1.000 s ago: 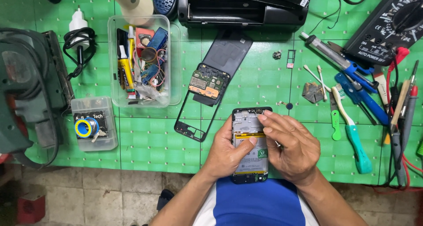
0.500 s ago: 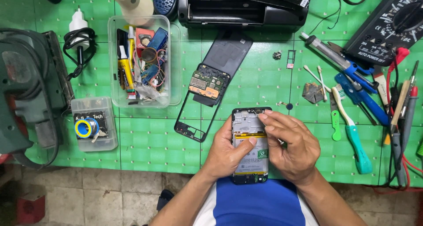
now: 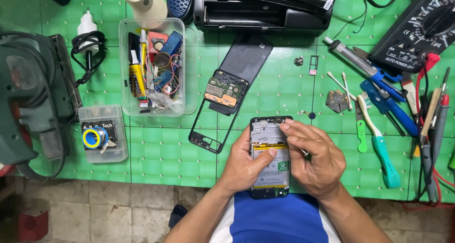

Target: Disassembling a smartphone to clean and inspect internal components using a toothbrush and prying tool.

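— Where's the phone?
— My left hand (image 3: pixel 246 165) grips the opened phone (image 3: pixel 270 157) at the tabletop (image 3: pixel 161 153) edge, steadying it; right hand (image 3: pixel 313 160) fingers pinch near its top.

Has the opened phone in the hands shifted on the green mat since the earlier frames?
No. The opened phone keeps its place beside the loose black frame and against the mat's grid lines; only the right hand's fingers shift slightly at its top.

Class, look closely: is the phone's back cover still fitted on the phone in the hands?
No: the opened phone shows its battery, and the dark back cover lies apart on the mat.
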